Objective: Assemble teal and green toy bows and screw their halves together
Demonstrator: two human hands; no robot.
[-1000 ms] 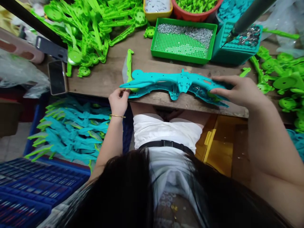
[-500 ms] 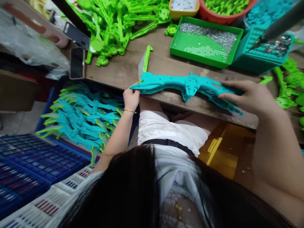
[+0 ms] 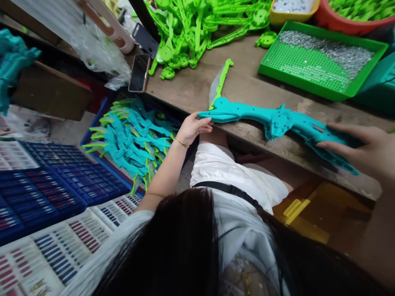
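A long teal plastic toy bow frame (image 3: 271, 119) lies along the front edge of the wooden table (image 3: 247, 86). My left hand (image 3: 193, 127) grips its left tip, fingers curled round it. My right hand (image 3: 367, 146) rests on the frame's right limb with fingers stretched flat over it. A single green plastic part (image 3: 220, 82) lies on the table just behind the frame's left end.
A pile of green plastic parts (image 3: 191, 28) and a phone (image 3: 139, 73) sit at the table's back left. A green tray (image 3: 321, 61) holds small metal screws. Below left, a blue crate (image 3: 132, 139) holds several teal frames. Blue and white crates (image 3: 55, 197) stand on the floor.
My view has swung left and down, so the table has shifted right in the picture. Both hands stay on the teal frame; the left hand's fingers have slid onto its tip.
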